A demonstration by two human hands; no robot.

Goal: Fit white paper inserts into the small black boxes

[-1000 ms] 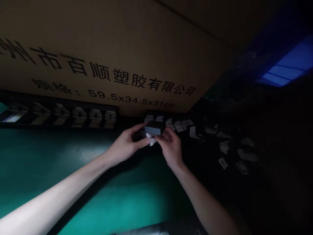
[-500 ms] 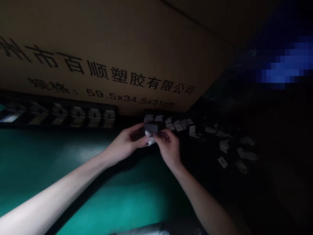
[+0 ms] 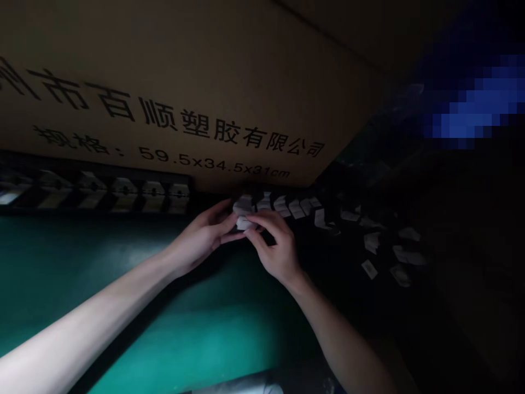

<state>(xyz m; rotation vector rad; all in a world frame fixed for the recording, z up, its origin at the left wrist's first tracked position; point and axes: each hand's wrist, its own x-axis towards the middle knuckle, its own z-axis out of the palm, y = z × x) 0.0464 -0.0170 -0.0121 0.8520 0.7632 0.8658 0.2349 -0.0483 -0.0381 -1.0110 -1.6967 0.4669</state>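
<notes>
Both my hands meet over a small box with a white inside, just in front of the cardboard carton. My left hand is closed around its left side, the thumb lying against it. A white piece shows at the front of the box, pinched by the thumb and forefinger of my right hand. Whether this piece is loose or part of the box is too dark to tell. Several folded white pieces stand in a row just behind and right of my right hand.
A large printed carton fills the back. To the left, a dark tray holds a row of opened small boxes. More white pieces lie scattered at right. Green tabletop spreads below; a pale object sits at the bottom edge.
The box has turned in my hands: its dark flat top faced me before, and now white surfaces show. My right fingers have shifted onto the white piece. The view has moved slightly.
</notes>
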